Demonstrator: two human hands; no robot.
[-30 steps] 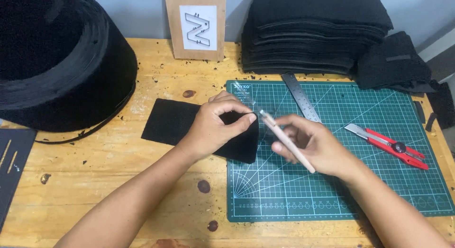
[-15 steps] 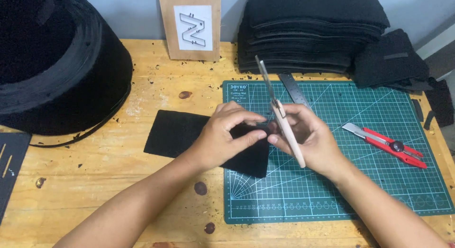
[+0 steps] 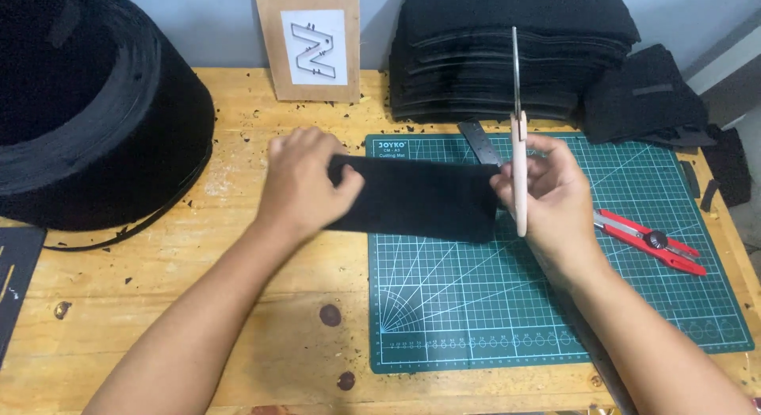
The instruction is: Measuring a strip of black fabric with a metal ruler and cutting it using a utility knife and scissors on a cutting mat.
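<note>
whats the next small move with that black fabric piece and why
Probably lay the black fabric piece flat on the green cutting mat. The left hand and right hand hold it stretched by its ends, and the right also grips a cream-handled blade tool pointing up, away from the fabric.

Both forearms are bare from the lower picture edge up to the wrists, with no sleeve or cuff in view. The left hand (image 3: pixel 301 181) wears no glove, ring or watch, and its wrist carries no band. The right hand (image 3: pixel 555 197) is likewise ungloved, with no ring on the fingers (image 3: pixel 507 189) that show and a plain, bare wrist. The nails look short and unpainted.
</note>
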